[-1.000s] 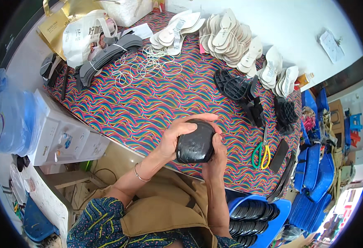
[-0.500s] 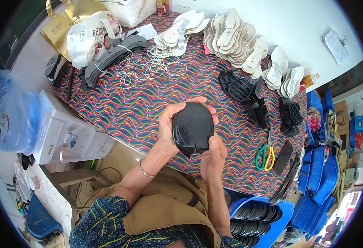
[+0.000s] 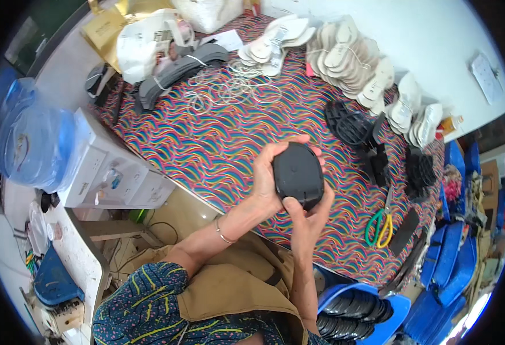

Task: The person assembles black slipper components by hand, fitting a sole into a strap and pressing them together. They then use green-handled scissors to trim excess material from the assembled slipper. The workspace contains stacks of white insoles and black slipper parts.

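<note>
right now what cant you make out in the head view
All in the head view:
- Underside of the black rounded piece: hidden by its own upper face.
- Left grip: most of its fingers are hidden behind the piece.
- Blue bin: its near end is cut off by the lower picture edge.
- Marks on the wall sheet: too small to read.

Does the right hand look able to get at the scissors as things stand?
Probably yes, once freed: the right hand helps hold the black rounded piece, but nothing visible blocks its way across to the scissors.
</note>
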### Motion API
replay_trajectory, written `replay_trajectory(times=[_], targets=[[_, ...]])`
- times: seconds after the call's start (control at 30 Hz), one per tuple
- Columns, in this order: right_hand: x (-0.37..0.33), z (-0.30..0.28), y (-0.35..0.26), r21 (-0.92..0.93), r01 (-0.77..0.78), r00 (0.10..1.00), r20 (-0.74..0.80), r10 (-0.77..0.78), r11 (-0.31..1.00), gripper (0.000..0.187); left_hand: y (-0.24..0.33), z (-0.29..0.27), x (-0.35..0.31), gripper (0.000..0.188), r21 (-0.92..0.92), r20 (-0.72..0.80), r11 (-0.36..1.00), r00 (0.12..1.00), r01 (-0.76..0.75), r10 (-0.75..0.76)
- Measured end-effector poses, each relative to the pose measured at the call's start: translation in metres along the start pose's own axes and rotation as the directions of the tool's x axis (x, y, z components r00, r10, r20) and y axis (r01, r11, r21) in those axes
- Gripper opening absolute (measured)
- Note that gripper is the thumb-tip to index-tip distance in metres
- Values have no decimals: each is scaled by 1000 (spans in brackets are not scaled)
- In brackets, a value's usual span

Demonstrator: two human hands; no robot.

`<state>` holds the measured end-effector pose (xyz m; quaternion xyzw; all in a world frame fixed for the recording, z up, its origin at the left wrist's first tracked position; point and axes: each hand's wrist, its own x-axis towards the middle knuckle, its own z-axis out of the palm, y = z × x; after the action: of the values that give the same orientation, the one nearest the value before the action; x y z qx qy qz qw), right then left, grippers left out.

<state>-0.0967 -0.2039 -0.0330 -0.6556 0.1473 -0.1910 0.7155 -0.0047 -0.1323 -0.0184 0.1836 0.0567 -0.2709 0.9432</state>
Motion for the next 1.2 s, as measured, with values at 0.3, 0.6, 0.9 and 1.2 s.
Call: replay_trajectory(times=[0.3,0.6,0.9,1.2], targets=[[11,-45,21,-128,-60,995,72,70,990,25,43,-29,-6,41,400,9,906,989,-140,149],[-5,-83,81,-440,67,998,18,-67,896,16,112,-80,-5,60,640,550,-767,670,45,499],[-4,-89,88,-379,51,999,15,-49,924,13,103,-141,19,73,680,394,-730,808,65,438],[-3,-83,76,-318,3,999,-50,-19,948,13,253,-125,90,41,717,522,-696,630,42,575]])
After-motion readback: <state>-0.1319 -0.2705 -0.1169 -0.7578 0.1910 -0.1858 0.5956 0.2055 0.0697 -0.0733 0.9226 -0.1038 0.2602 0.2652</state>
